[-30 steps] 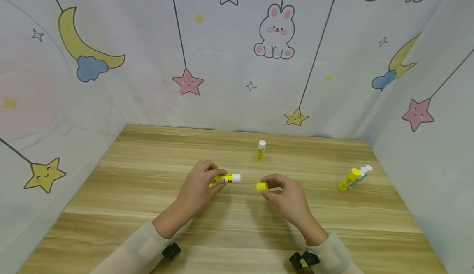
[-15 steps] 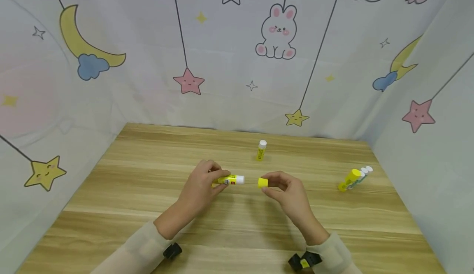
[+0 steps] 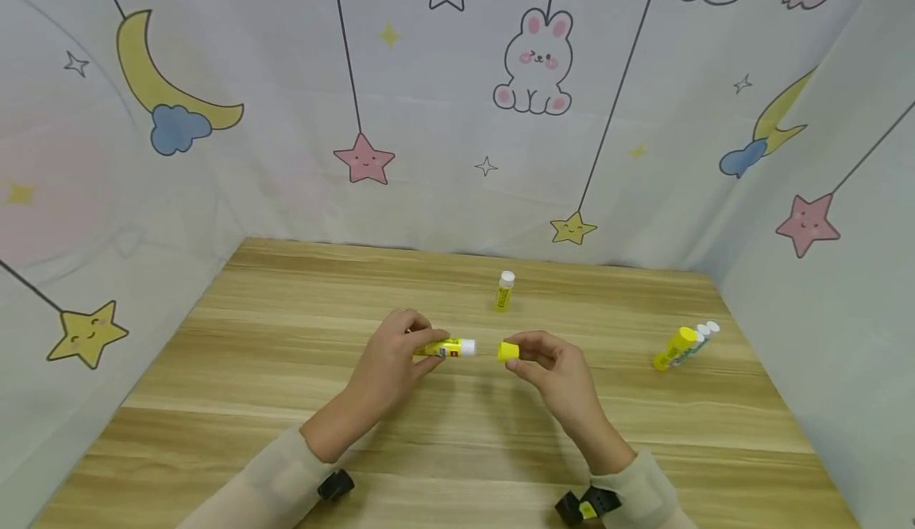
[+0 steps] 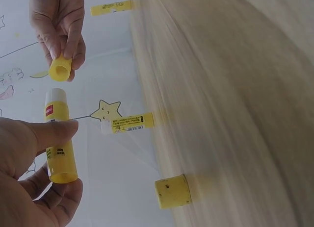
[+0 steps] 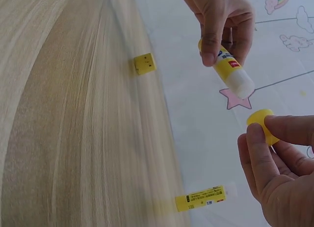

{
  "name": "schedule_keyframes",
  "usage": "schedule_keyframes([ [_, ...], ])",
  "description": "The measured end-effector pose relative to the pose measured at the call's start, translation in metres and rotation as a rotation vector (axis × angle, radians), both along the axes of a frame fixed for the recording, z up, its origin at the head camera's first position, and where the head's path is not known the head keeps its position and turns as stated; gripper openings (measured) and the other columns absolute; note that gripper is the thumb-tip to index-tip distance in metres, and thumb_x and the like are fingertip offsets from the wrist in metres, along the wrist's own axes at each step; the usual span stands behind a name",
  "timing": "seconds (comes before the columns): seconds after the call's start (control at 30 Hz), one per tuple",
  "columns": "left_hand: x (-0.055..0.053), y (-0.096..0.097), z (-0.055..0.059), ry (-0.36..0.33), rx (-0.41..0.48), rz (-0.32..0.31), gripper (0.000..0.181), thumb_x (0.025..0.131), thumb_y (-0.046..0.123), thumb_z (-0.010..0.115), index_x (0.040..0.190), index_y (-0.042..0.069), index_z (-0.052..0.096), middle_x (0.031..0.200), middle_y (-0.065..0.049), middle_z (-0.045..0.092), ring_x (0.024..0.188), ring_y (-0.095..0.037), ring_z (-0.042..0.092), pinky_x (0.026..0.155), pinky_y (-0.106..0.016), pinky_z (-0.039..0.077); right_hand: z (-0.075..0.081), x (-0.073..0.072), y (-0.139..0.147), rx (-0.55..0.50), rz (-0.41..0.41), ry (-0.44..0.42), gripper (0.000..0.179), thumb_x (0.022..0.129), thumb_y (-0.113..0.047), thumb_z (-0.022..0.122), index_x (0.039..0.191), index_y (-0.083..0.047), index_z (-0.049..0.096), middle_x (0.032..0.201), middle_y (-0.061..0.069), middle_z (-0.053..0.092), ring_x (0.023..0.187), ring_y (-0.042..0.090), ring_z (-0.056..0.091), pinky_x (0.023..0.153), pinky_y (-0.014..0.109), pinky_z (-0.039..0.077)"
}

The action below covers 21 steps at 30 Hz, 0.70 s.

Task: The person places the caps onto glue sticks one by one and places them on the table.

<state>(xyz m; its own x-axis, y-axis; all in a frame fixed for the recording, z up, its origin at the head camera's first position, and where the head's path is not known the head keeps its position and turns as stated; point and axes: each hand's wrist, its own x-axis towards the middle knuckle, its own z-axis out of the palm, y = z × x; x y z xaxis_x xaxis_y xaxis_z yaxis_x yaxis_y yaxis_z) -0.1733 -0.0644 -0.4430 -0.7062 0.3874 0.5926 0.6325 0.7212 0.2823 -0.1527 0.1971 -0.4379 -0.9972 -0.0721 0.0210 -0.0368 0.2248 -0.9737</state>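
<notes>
My left hand [image 3: 382, 362] pinches a yellow glue stick [image 3: 450, 348] between thumb and fingers. It lies roughly level above the table, its uncapped white end facing right. Across a small gap, the fingertips of my right hand [image 3: 565, 378] pinch a yellow cap [image 3: 508, 352]. In the left wrist view the hollow opening of the cap [image 4: 60, 70] faces the white end of the glue stick [image 4: 61, 138]. The two are apart. Behind the hands, another uncapped glue stick [image 3: 503, 292] stands upright on the table.
To the right stand a yellow-capped glue stick [image 3: 673, 348] and several white-topped tubes [image 3: 706, 330], close together. A small yellow block with dark marks [image 4: 172, 191] sits on the wooden table [image 3: 457, 449], hidden in the head view. A patterned cloth [image 3: 443, 100] hangs behind the table.
The glue stick in my left hand has shifted slightly right, toward the cap. My right hand has tilted the cap and raised it a little, so the two line up more closely.
</notes>
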Motion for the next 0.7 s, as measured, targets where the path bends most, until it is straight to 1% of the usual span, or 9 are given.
schedule_keyframes([
  [0.13, 0.001, 0.001, 0.002, 0.001, 0.001, -0.006, 0.034, 0.071, 0.015, 0.094, 0.103, 0.018, 0.081, 0.097, 0.002, 0.06, 0.09, -0.015, 0.056, 0.074, -0.028, 0.053, -0.001, -0.001, -0.002, 0.021, -0.018, 0.024, 0.026, 0.087, -0.003, 0.079, 0.112, -0.009, 0.074, 0.111, 0.007, 0.072, 0.103, 0.022, 0.068, 0.085, 0.025, 0.057],
  [0.23, 0.001, 0.002, 0.002, 0.003, -0.006, -0.005, 0.034, 0.072, 0.016, 0.094, 0.103, 0.018, 0.081, 0.098, 0.002, 0.06, 0.091, -0.016, 0.056, 0.075, -0.028, 0.053, 0.0, -0.001, -0.004, 0.016, -0.022, 0.043, 0.025, 0.087, -0.001, 0.078, 0.111, -0.009, 0.075, 0.109, 0.007, 0.072, 0.102, 0.022, 0.068, 0.085, 0.026, 0.057],
  [0.4, 0.002, 0.004, 0.003, 0.003, 0.02, -0.017, 0.033, 0.071, 0.015, 0.094, 0.101, 0.019, 0.081, 0.097, 0.003, 0.06, 0.09, -0.015, 0.057, 0.075, -0.028, 0.053, 0.002, 0.0, -0.009, 0.007, -0.014, 0.061, 0.024, 0.087, -0.001, 0.078, 0.11, -0.009, 0.075, 0.11, 0.006, 0.072, 0.102, 0.023, 0.068, 0.083, 0.028, 0.059],
  [0.5, 0.002, 0.006, 0.003, -0.004, 0.036, -0.03, 0.032, 0.071, 0.015, 0.094, 0.1, 0.019, 0.081, 0.097, 0.003, 0.06, 0.09, -0.015, 0.056, 0.074, -0.027, 0.053, 0.002, 0.0, -0.011, 0.013, -0.006, 0.062, 0.023, 0.087, -0.002, 0.078, 0.109, -0.01, 0.075, 0.11, 0.006, 0.073, 0.102, 0.023, 0.068, 0.083, 0.028, 0.059],
  [0.7, 0.005, 0.008, 0.004, -0.029, 0.031, -0.034, 0.03, 0.074, 0.016, 0.093, 0.101, 0.02, 0.081, 0.098, 0.004, 0.059, 0.091, -0.014, 0.056, 0.075, -0.027, 0.053, 0.001, 0.0, -0.014, -0.001, 0.013, 0.053, 0.023, 0.088, -0.002, 0.078, 0.11, -0.009, 0.075, 0.111, 0.006, 0.072, 0.103, 0.023, 0.068, 0.085, 0.028, 0.059],
])
